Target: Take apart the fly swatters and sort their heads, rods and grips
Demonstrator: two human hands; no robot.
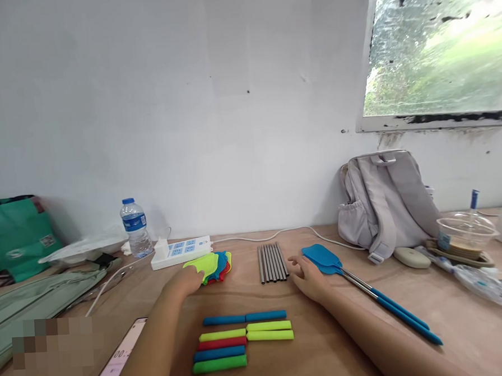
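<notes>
My left hand (pixel 191 279) is at the near left edge of a pile of plastic fly swatter heads, its fingers closed on the yellow fly swatter head (pixel 207 264) on top. Blue and red heads (pixel 225 266) show beneath it. My right hand (pixel 309 279) has its fingers apart beside a row of several metal tubes (pixel 273 263); it holds nothing. Two assembled blue fly swatters (pixel 322 256) lie to its right, their handles slanting toward me. In front of me lie several coloured handle sleeves: blue (pixel 265 316), yellow (pixel 269 335), red (pixel 222 344) and green (pixel 220 364).
Behind the heads lies a white power strip (pixel 182 252), with a water bottle (pixel 136 227) beside it. A grey backpack (pixel 382 203) leans against the wall at right, near a plastic cup (pixel 467 234). A phone (pixel 119 357) lies at lower left, a green bag (pixel 20 236) farther back.
</notes>
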